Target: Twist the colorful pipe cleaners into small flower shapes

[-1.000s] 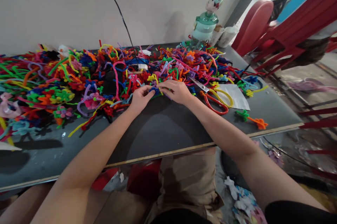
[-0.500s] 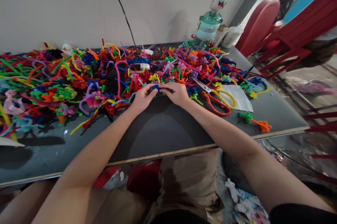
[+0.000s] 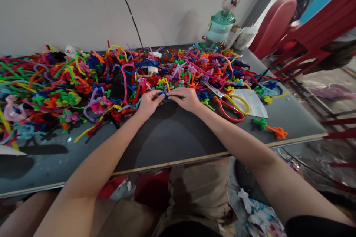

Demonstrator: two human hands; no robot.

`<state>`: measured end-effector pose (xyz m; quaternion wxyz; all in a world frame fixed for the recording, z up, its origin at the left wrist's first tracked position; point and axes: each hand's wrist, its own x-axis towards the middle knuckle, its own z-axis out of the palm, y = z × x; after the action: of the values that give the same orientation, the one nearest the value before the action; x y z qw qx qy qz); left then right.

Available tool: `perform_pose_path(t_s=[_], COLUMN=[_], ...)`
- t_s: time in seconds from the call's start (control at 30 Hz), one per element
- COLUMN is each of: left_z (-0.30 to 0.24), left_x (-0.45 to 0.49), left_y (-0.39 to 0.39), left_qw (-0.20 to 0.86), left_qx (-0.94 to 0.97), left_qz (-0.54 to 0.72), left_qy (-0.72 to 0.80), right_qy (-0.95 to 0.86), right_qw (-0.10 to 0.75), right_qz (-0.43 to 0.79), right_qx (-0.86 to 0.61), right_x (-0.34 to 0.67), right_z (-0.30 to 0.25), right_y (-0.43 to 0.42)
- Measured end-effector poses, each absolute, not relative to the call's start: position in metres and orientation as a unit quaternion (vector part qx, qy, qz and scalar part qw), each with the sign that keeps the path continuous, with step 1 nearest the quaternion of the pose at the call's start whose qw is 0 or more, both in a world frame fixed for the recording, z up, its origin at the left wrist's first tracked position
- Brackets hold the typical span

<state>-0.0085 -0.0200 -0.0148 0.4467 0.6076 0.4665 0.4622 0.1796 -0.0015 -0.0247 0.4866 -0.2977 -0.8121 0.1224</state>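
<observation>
- Head view: I have the left hand narrow, pinching a blue fuzzy piece.
- Right hand also narrow, pinching it; piece sits between both hands.
- Scissors on the surface, right of the right hand.

Through my camera link I had a dark table below me, pale along its front edge. A long heap of coloured fuzzy stems and flowers covered much of its back half. To the right I saw scissors, blades pointing into the heap, the yellow loop overlapping a pale packet. Nearer the front edge lay a green flower and an orange flower. A bottle and two cups stood at the back right.
</observation>
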Motion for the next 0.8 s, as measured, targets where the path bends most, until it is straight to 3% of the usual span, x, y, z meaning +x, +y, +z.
perform_pose_path(t_s=[0.8], left_z=[-0.0151], left_x=[-0.0061], left_y=[-0.0206], left_qw=[0.468], left_qx=[0.596], left_qz=[0.462], left_qy=[0.461], right_qy=[-0.806], right_qw=[0.473], right_qz=[0.109], right_qx=[-0.338], right_x=[0.1781], right_z=[-0.0287], right_y=[-0.0063])
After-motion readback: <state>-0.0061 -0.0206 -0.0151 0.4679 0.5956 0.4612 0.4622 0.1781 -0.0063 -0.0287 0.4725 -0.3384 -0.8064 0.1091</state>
